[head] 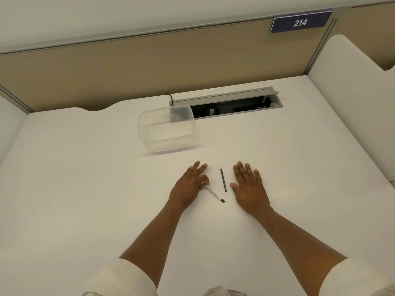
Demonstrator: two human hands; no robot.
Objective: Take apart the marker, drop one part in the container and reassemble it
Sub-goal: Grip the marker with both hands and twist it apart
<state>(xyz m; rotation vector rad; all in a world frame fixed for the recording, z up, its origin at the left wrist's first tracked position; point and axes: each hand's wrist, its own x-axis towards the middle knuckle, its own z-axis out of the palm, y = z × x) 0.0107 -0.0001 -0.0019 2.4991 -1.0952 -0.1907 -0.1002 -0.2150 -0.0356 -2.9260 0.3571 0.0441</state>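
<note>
A white marker body point(213, 192) with a dark tip lies slanted on the white desk, its upper end tucked under the thumb side of my left hand point(190, 184). A thin dark rod-like marker part point(223, 180) lies upright between both hands, touching neither. My left hand rests flat with fingers spread. My right hand point(249, 186) lies flat, palm down, just right of the dark part, holding nothing. A clear plastic container point(166, 130) stands empty beyond my left hand.
An open cable tray slot point(233, 107) with a grey lid sits in the desk behind the container. A beige partition point(149, 67) bounds the back, with a blue "214" sign point(300, 22). White side panels point(350, 82) flank the desk.
</note>
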